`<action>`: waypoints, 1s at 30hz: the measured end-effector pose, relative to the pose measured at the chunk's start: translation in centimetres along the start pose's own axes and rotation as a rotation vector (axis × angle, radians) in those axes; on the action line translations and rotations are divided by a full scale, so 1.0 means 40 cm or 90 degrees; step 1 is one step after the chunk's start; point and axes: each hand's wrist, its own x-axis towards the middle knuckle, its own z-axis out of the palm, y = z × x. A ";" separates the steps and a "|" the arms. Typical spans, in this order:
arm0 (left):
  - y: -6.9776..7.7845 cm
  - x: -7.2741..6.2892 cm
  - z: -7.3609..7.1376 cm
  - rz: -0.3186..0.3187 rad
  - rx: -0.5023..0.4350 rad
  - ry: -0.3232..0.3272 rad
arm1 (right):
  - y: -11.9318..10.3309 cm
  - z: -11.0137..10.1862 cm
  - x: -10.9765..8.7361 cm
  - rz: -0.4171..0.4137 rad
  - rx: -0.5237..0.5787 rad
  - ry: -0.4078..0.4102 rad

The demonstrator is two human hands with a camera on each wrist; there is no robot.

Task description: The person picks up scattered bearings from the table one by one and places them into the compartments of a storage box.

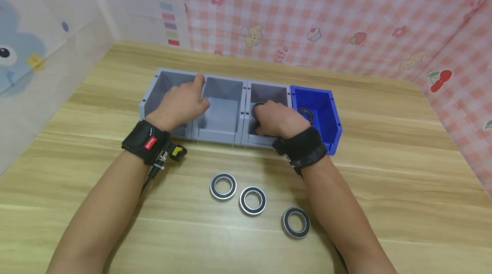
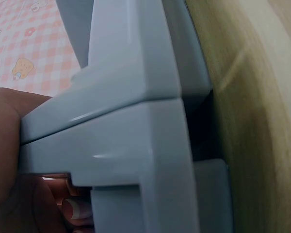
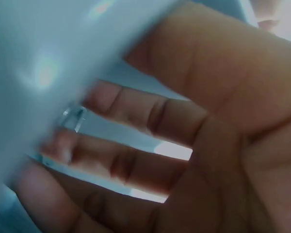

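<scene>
My left hand (image 1: 178,103) grips the adjoining walls of the two leftmost grey bins (image 1: 219,135); in the left wrist view its fingers (image 2: 77,208) show beneath the grey edge. My right hand (image 1: 278,118) reaches down into the third grey bin (image 1: 269,90) and holds a ball bearing (image 1: 255,109), mostly covered by the hand. In the right wrist view the fingers (image 3: 131,114) bend behind a blurred bin wall, with a small shiny bit of metal by the fingertips. Another bearing (image 1: 306,114) lies in the blue bin (image 1: 334,124) at the right end.
Three bearings lie on the wooden table in front of the bins: one on the left (image 1: 223,187), one in the middle (image 1: 252,201) and one on the right (image 1: 295,222), near my right forearm. Patterned cloth walls (image 1: 346,17) stand behind the table.
</scene>
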 end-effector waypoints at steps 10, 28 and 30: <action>0.013 0.013 0.002 0.015 0.009 0.001 | 0.070 -0.076 -0.104 -0.022 0.047 0.106; 0.018 -0.016 -0.009 0.005 0.081 -0.003 | 0.124 -0.043 -0.074 0.080 0.071 0.058; 0.033 -0.032 -0.021 0.002 0.116 0.002 | 0.127 -0.041 -0.068 0.071 0.072 0.063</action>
